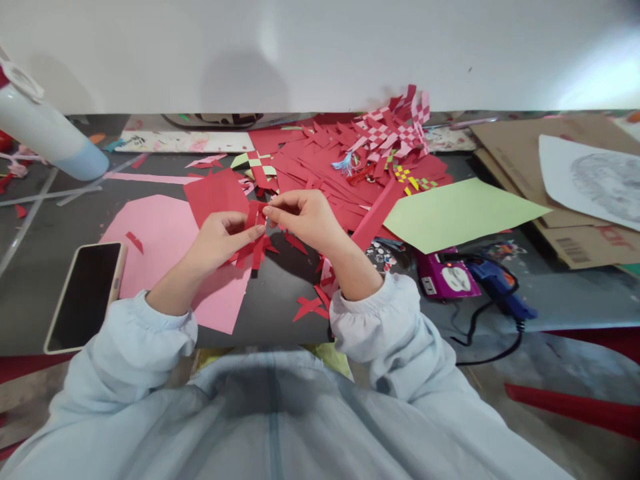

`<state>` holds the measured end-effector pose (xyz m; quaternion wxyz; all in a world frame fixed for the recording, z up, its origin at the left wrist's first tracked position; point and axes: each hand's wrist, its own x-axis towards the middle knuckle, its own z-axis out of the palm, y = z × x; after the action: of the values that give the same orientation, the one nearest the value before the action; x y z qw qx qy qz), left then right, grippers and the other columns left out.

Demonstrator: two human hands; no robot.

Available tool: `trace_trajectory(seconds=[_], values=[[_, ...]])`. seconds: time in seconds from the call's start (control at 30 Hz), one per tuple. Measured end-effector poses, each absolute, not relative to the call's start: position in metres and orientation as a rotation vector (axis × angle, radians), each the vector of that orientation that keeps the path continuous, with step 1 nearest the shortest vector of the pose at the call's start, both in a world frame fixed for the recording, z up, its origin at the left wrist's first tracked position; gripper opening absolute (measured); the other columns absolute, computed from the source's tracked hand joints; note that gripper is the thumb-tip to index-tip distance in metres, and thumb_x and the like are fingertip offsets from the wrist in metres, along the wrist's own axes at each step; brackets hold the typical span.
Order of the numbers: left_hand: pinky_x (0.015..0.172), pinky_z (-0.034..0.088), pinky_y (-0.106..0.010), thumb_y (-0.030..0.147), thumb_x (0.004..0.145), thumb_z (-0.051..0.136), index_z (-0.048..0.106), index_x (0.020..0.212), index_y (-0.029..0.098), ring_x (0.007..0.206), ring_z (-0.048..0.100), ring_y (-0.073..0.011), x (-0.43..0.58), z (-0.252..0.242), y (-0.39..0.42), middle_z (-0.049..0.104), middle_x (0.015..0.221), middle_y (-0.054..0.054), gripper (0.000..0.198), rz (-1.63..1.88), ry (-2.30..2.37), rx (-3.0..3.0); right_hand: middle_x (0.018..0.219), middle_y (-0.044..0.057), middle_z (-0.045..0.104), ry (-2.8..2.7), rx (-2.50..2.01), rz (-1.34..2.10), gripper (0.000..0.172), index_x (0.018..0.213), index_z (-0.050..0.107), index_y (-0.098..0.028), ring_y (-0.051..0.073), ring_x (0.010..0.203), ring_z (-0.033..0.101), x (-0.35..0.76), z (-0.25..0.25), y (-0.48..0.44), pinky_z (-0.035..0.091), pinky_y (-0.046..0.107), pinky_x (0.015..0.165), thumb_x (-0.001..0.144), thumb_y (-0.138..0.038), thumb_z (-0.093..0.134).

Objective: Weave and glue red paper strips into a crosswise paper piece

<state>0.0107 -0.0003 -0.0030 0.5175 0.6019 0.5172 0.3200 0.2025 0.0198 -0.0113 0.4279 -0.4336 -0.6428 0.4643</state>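
Both my hands meet over the dark table [280,307] and hold a small woven piece of red paper strips [254,233]. My left hand [220,237] grips it from below, with fingers curled round the hanging strip ends. My right hand [303,215] pinches one strip at the top between thumb and forefinger. Under my left hand lies a pink paper sheet [165,233] and a red sheet [215,193]. Loose red offcuts [310,307] lie by my right wrist.
A phone [85,293] lies screen up at the left. A pile of red strips and woven pink-red pieces [385,133] fills the back. A light green sheet [450,213], a blue glue gun [500,283], cardboard [540,160] and a white-blue bottle [45,130] stand around.
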Motion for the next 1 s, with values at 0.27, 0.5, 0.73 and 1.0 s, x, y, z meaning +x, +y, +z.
trace_trajectory(seconds=[0.27,0.5,0.73,1.0], values=[[0.042,0.031,-0.020,0.049,0.081,0.077,0.062,0.062,0.016,0.041,0.047,-0.0080,0.0101,0.0030,-0.0014,0.053,0.045,0.002,0.041,0.643,1.253,1.482,0.061,0.000,0.066,-1.501,-1.075,1.242,0.020,0.074,0.071,-0.015,0.010,0.057,0.056,0.2021,-0.0069,0.0196,0.047,0.028,0.064,0.077,-0.034,0.074],[0.043,0.026,-0.020,0.058,0.081,0.074,0.055,0.053,0.016,0.040,0.038,-0.0060,0.0091,0.0018,0.0001,0.046,0.042,0.004,0.054,0.664,1.272,1.531,0.060,0.000,0.064,-1.489,-1.099,1.224,0.023,0.067,0.067,-0.015,0.009,0.055,0.052,0.2036,-0.0060,0.0206,0.044,0.027,0.059,0.078,-0.035,0.073],[0.046,0.034,-0.022,0.063,0.080,0.073,0.073,0.064,0.016,0.045,0.048,-0.0096,0.0094,0.0025,-0.0001,0.060,0.050,-0.001,0.050,0.697,1.274,1.502,0.058,-0.001,0.061,-1.467,-1.131,1.246,0.023,0.066,0.067,-0.015,0.007,0.053,0.047,0.2044,-0.0028,0.0191,0.038,0.025,0.053,0.078,-0.034,0.073],[0.056,0.052,-0.025,0.066,0.071,0.081,0.081,0.075,0.016,0.063,0.068,-0.0168,0.0142,0.0018,-0.0015,0.080,0.082,-0.010,0.050,0.755,1.222,1.313,0.060,0.000,0.063,-1.416,-1.104,1.280,0.037,0.067,0.069,-0.015,0.007,0.053,0.050,0.2046,-0.0038,0.0197,0.039,0.024,0.051,0.072,-0.050,0.081]])
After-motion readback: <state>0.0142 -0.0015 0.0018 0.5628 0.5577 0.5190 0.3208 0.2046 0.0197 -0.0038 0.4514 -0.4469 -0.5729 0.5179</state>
